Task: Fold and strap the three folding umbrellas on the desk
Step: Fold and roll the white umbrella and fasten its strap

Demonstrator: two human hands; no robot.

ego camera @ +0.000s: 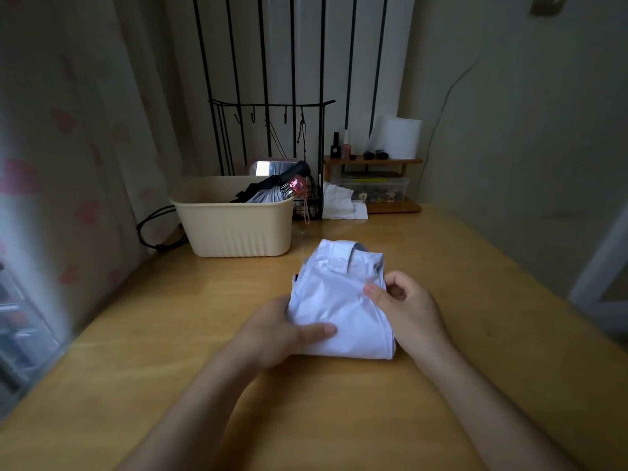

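Note:
A pale lilac-white folding umbrella (339, 294) lies collapsed on the wooden desk (170, 334), its canopy bunched around it and its strap tab (339, 261) loose near the far end. My left hand (282, 331) grips its near left side, thumb laid across the fabric. My right hand (404, 304) holds the right side, thumb pressing the cloth and fingers curled behind. Two more folded umbrellas, one black (272, 185) and one with a pink handle (295, 186), stick out of the beige bin (234, 226).
The beige bin stands at the back left of the desk with a black cable (153, 229) beside it. A wire rack (272, 130), a crumpled white cloth (339, 202), a wooden shelf (373, 161) with small bottles and a plastic box (377, 190) line the back.

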